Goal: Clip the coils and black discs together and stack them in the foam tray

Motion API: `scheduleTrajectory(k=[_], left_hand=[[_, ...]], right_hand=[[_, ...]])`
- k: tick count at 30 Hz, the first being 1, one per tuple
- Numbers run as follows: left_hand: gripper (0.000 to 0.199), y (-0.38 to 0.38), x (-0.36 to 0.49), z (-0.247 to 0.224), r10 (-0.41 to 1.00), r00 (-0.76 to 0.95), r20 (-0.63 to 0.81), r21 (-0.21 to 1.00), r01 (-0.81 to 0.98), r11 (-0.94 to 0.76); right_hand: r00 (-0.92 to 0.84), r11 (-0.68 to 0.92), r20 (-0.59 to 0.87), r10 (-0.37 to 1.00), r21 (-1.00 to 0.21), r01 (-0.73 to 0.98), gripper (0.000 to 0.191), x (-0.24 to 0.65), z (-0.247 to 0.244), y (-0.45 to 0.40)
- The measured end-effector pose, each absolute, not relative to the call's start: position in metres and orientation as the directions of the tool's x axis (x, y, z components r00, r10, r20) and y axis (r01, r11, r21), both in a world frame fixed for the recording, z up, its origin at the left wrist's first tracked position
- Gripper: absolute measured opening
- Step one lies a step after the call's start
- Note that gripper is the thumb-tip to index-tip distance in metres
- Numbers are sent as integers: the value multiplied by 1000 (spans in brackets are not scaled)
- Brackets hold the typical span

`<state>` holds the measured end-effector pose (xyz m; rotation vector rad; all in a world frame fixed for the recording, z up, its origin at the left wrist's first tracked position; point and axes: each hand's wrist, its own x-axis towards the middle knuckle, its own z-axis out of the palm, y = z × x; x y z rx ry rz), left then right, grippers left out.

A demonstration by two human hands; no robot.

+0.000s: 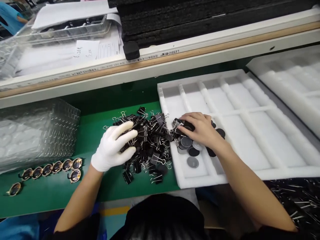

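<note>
A heap of black binder clips (pixel 156 156) with silver wire handles lies on the green table. My left hand (pixel 113 146), in a white glove, rests over the heap's left side with its fingers spread. My bare right hand (pixel 200 128) is over the near left compartment of the white foam tray (pixel 200 181). Its thumb and fingers close around a black binder clip (pixel 177 123), with something dark and rounded beside it. Under and around that hand lie several loose round lenses (pixel 186 142), grey and black; some are hidden by the palm.
Sunglass pieces (pixel 57 166) with gold rims stand in a row at the left. Behind them are stacked clear plastic trays (pixel 40 133). A shelf edge (pixel 155 61) crosses above the table. A second foam tray (pixel 292 76) is at the right; more clips (pixel 297 200) lie below.
</note>
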<state>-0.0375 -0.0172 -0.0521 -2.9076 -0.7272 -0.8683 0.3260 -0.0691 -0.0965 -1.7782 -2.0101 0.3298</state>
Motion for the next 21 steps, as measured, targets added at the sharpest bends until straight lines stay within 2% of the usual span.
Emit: scheduleTrajectory(k=[3, 5, 7, 8, 10, 11, 13, 15, 16, 19, 21], left_hand=[[50, -18, -51, -54, 427, 744, 514, 132, 423, -897], [46, -15, -55, -51, 459, 690, 559, 169, 448, -878], [38, -6, -52, -44, 554, 604, 573, 259, 508, -821], [36, 3, -48, -40, 621, 574, 534, 316, 546, -776], [41, 30, -34, -32, 749, 568, 341, 389, 641, -662], [47, 46, -24, -29, 785, 594, 178, 381, 693, -612], [61, 82, -2, -27, 802, 588, -105, 253, 796, -550], [72, 112, 21, -32, 784, 595, -177, 194, 802, -565], [71, 123, 32, -36, 757, 617, -215, 176, 787, -591], [55, 140, 52, -51, 675, 677, -294, 152, 730, -666], [48, 140, 55, -57, 653, 696, -300, 138, 709, -692]], right_hand=[[-76, 200, 260, 963, -494, 846, 26, 324, -103, -70], [-68, 236, 317, 946, -527, 817, 23, 325, -103, -70], [-33, 241, 346, 938, -578, 780, 21, 329, -100, -69], [-8, 235, 350, 937, -612, 755, 21, 331, -98, -69], [38, 223, 349, 936, -676, 703, 21, 332, -89, -69], [55, 224, 351, 935, -702, 676, 20, 331, -82, -70], [36, 263, 367, 930, -727, 634, 18, 323, -67, -76], [-70, 350, 388, 919, -724, 594, 15, 307, -52, -87], [-148, 402, 393, 908, -712, 576, 15, 295, -47, -93], [-369, 522, 371, 852, -648, 554, 21, 256, -48, -114], [-456, 602, 395, 798, -555, 574, 17, 233, -63, -124]])
